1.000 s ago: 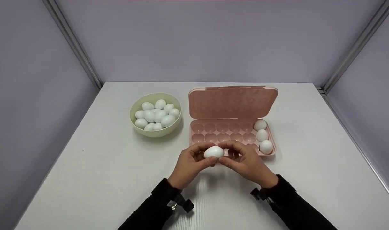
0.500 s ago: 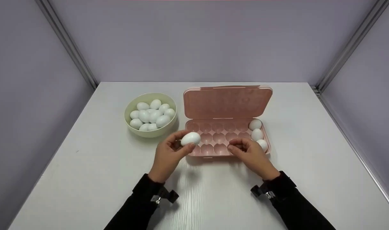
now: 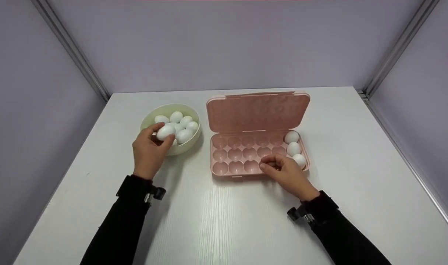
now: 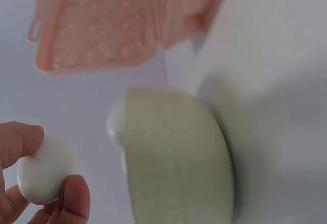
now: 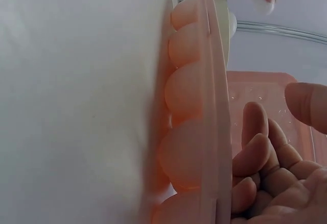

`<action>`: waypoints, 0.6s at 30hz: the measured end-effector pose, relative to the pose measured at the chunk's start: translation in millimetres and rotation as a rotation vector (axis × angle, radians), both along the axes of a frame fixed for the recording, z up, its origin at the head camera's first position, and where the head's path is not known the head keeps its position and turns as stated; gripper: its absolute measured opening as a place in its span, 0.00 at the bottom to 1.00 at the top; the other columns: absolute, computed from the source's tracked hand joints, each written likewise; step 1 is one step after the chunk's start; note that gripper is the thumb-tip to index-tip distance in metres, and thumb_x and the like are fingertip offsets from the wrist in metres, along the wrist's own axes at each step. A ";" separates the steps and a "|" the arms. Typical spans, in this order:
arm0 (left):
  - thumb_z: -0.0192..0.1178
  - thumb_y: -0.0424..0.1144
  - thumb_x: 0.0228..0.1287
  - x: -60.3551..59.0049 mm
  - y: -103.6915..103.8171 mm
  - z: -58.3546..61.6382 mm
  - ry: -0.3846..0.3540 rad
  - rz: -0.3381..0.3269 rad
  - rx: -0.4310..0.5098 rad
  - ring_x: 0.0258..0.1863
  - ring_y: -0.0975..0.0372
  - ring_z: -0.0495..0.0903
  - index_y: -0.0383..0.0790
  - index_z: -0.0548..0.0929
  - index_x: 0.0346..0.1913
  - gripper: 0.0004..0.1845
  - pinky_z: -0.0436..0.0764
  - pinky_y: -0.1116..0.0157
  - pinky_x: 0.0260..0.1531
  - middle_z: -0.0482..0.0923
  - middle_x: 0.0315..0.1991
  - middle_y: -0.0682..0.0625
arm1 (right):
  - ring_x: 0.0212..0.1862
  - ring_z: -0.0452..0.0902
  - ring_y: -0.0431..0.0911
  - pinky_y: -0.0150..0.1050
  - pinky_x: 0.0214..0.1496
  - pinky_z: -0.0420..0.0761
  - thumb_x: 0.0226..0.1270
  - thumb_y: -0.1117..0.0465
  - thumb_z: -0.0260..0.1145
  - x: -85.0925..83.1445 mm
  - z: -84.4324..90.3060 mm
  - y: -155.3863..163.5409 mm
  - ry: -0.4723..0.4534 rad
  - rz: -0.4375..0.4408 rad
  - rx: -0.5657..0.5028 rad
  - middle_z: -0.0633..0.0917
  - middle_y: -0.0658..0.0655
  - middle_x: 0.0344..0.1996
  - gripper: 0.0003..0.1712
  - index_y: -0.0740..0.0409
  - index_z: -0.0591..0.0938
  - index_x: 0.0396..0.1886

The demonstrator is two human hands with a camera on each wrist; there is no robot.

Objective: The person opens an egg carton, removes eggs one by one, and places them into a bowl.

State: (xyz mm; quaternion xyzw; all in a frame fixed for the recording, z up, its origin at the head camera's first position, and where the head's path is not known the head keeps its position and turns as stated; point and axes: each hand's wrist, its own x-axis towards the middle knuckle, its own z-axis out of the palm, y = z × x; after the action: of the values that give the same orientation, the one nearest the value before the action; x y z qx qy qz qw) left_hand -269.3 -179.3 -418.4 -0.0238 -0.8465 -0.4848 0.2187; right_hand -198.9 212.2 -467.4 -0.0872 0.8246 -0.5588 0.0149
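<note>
I saw the white desk [image 3: 246, 221] carrying a pink egg carton [image 3: 259, 152] with its lid standing open, and just to its left a pale green bowl [image 3: 189, 143] heaped with white eggs [image 3: 183, 125]. Three more eggs [image 3: 293, 149] sat in a column in the carton's rightmost cups. My left hand [image 3: 148, 151] was at the near rim of the bowl, its thumb and fingers pinched around one white egg [image 3: 166, 131], which hung over the bowl's edge among the others. My right hand [image 3: 286, 173] rested over the carton's near right cups with its fingers loosely curled and nothing between them, well apart from the left.
</note>
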 end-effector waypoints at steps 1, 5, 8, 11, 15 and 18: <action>0.75 0.37 0.65 -5.3 -2.4 -2.0 0.008 0.020 -0.044 0.40 0.55 0.86 0.34 0.85 0.64 0.25 0.76 0.80 0.39 0.85 0.50 0.37 | 0.43 0.82 0.39 0.28 0.46 0.81 0.76 0.57 0.72 0.0 0.1 0.3 0.005 0.005 0.002 0.91 0.61 0.46 0.17 0.64 0.86 0.56; 0.74 0.34 0.63 -20.6 -8.9 -12.1 -0.003 0.044 -0.150 0.43 0.48 0.86 0.31 0.84 0.63 0.25 0.77 0.72 0.43 0.84 0.53 0.34 | 0.43 0.82 0.39 0.28 0.46 0.81 0.75 0.58 0.71 -0.3 0.2 0.1 0.013 0.021 0.001 0.90 0.61 0.45 0.17 0.65 0.85 0.55; 0.73 0.33 0.63 -26.1 -9.8 -18.2 -0.022 0.033 -0.191 0.45 0.46 0.85 0.29 0.84 0.62 0.25 0.80 0.62 0.47 0.84 0.54 0.33 | 0.42 0.82 0.38 0.28 0.45 0.81 0.75 0.58 0.72 -1.2 -0.6 -0.5 0.018 0.028 0.004 0.90 0.61 0.44 0.16 0.65 0.86 0.54; 0.72 0.33 0.64 -29.9 -8.2 -21.1 -0.042 0.009 -0.203 0.49 0.45 0.84 0.29 0.83 0.63 0.25 0.82 0.54 0.53 0.83 0.57 0.32 | 0.41 0.82 0.38 0.28 0.44 0.80 0.75 0.58 0.72 -1.2 -0.9 0.0 0.018 0.032 0.004 0.90 0.61 0.44 0.17 0.65 0.85 0.55; 0.71 0.34 0.67 -35.5 -7.6 -23.6 -0.076 -0.020 -0.214 0.59 0.43 0.81 0.29 0.81 0.65 0.25 0.80 0.51 0.61 0.81 0.61 0.31 | 0.42 0.82 0.38 0.28 0.44 0.80 0.76 0.57 0.71 -0.1 -0.7 1.7 0.010 0.026 0.009 0.90 0.61 0.45 0.18 0.65 0.85 0.56; 0.70 0.35 0.68 -40.0 -8.9 -24.9 -0.102 -0.023 -0.230 0.61 0.43 0.79 0.28 0.80 0.65 0.25 0.78 0.50 0.64 0.80 0.62 0.30 | 0.42 0.82 0.38 0.28 0.44 0.80 0.76 0.57 0.71 0.4 -1.4 2.5 0.005 0.025 0.014 0.90 0.61 0.46 0.18 0.65 0.85 0.56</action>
State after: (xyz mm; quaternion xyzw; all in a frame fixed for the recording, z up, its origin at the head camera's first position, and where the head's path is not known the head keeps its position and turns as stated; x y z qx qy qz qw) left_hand -309.4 -188.3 -443.3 -0.0339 -0.9062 -0.3875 0.1656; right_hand -198.4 214.7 -468.9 -0.0989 0.8274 -0.5525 0.0202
